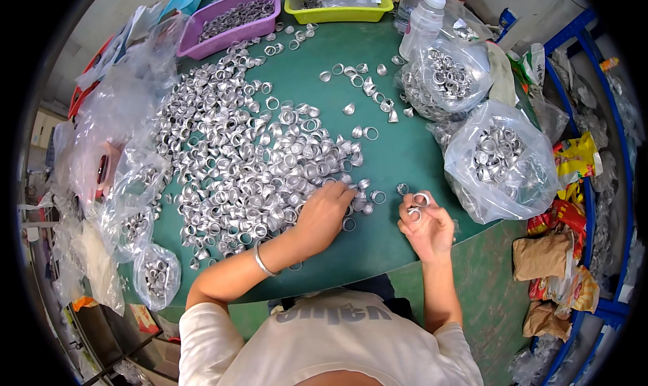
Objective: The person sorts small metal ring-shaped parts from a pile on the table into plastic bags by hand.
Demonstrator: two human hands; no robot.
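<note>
A large heap of silver metal rings [250,163] spreads over the green tabletop. My left hand [325,216], with a bangle [263,260] at its wrist, rests at the heap's right edge. Its fingers are bent down and closed among the rings, and whatever is between the fingertips is hidden. To the right, over the front of the table, my right hand [430,232] is turned palm up with curled fingers. Two rings [421,199] show at its fingertips. A single ring [402,189] lies just beyond that hand.
Clear bags of rings [498,160] stand on the right, near a white bottle [424,25]. At the back are a purple basket [230,20] of rings and a yellow-green tray [337,15]. More plastic bags [108,129] line the left edge. Blue shelving [594,204] rises at right.
</note>
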